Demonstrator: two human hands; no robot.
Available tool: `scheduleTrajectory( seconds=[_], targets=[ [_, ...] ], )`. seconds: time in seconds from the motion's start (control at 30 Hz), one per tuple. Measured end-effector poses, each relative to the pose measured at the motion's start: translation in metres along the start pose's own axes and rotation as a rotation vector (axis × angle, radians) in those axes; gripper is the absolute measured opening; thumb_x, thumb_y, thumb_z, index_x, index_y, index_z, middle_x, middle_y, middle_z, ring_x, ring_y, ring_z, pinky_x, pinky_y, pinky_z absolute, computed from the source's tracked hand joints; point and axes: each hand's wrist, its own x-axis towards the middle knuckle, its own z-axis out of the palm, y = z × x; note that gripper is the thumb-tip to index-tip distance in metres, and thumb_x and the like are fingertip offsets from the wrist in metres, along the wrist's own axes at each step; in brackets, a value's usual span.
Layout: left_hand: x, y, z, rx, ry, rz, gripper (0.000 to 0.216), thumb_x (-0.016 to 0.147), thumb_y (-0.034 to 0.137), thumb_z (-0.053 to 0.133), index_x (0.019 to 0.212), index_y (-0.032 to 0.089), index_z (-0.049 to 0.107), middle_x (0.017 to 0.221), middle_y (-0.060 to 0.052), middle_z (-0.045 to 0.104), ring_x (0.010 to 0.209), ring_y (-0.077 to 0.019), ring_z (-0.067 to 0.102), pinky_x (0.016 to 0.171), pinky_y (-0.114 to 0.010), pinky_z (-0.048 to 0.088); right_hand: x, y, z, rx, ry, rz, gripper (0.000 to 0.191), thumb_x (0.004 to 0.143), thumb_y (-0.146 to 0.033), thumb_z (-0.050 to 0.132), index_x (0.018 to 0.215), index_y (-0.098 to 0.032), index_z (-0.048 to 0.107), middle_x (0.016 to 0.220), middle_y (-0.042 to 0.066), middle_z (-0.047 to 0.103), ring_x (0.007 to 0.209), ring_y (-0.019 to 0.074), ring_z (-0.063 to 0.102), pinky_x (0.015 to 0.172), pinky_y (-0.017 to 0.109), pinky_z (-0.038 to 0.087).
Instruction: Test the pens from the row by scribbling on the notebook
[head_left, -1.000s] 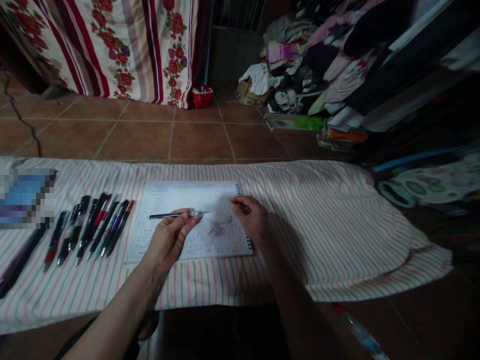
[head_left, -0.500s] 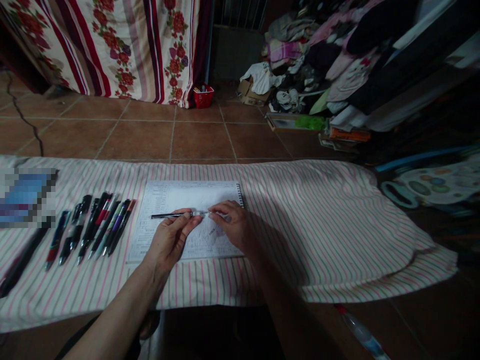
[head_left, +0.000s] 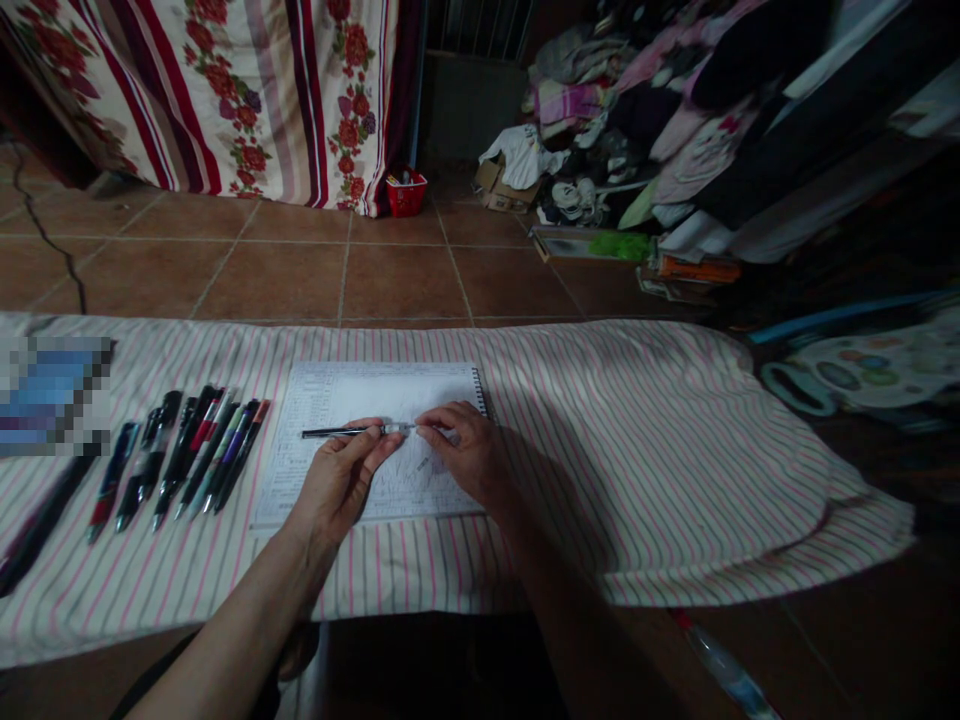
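A black pen (head_left: 322, 433) with a clear front section lies level in my left hand (head_left: 346, 468), pinched between thumb and fingers. My right hand (head_left: 461, 445) is closed in a pinch at the pen's right end, by its thin tip; whether a small part sits between those fingertips is too small to tell. Both hands are above a spiral-bound notebook (head_left: 405, 385). Its pages carry printed lines at the left and scribbled pen marks beneath my hands.
Several pens (head_left: 217, 450) lie side by side left of the notebook, with a dark long object (head_left: 49, 520) beyond them. A blurred-out tablet-like thing (head_left: 52, 395) is at the far left. Striped cloth (head_left: 637, 450) covers the table. A bottle (head_left: 724, 660) lies below the front edge.
Almost nothing differs. Both hands keep their hold at the pen, with only a very slight shift of the fingers and the view.
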Motion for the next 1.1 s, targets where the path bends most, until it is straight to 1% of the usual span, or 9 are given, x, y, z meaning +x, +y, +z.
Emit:
scheduleTrajectory(
  seconds=[0.47,0.6,0.77,0.97,1.1],
  targets=[
    [-0.0029,0.0028,0.0034,0.0,0.037,-0.004,0.021,0.081,-0.004,0.05,0.07,0.004,0.065,0.064,-0.008,0.067,0.064,-0.0144,0.07,0.07,-0.02,0.058,-0.0001,0.0047,-0.0007,0.027,0.048,0.027,0.006,0.083,-0.02,0.061,0.08,-0.021,0.066,0.078,0.002,0.069,0.076,0.0166,0.061,0.072,0.03,0.048],
    [-0.0038,0.004,0.0046,0.002,0.047,-0.007,0.02,0.081,-0.004,0.051,0.07,0.005,0.065,0.064,-0.008,0.067,0.064,-0.0145,0.07,0.07,-0.021,0.059,-0.0003,0.0033,-0.001,0.043,0.045,0.062,0.007,0.083,-0.019,0.061,0.081,-0.021,0.067,0.077,0.002,0.068,0.073,0.0161,0.06,0.069,0.029,0.048],
    [-0.0057,0.0055,0.0061,-0.007,0.046,-0.015,0.019,0.081,-0.003,0.051,0.07,0.006,0.064,0.063,-0.007,0.067,0.063,-0.0145,0.069,0.068,-0.022,0.059,0.0,0.0026,-0.001,0.061,0.046,0.11,0.009,0.084,-0.022,0.059,0.082,-0.023,0.068,0.078,0.002,0.068,0.073,0.0154,0.06,0.07,0.029,0.049],
    [-0.0053,0.0064,0.0066,-0.021,0.074,-0.014,0.022,0.083,-0.003,0.049,0.07,0.006,0.064,0.064,-0.006,0.067,0.064,-0.0128,0.069,0.07,-0.019,0.058,0.0,0.004,-0.003,0.077,0.056,0.142,0.007,0.082,-0.02,0.061,0.082,-0.022,0.068,0.08,0.002,0.069,0.074,0.0155,0.061,0.071,0.028,0.049],
    [-0.0039,0.0058,0.0055,-0.029,0.081,-0.002,0.022,0.082,-0.004,0.048,0.069,0.006,0.064,0.065,-0.007,0.066,0.064,-0.0132,0.069,0.071,-0.02,0.058,-0.0001,0.0046,-0.0041,0.065,0.051,0.176,0.007,0.082,-0.019,0.061,0.082,-0.02,0.068,0.08,0.002,0.069,0.073,0.0153,0.061,0.07,0.028,0.049]
  ],
)
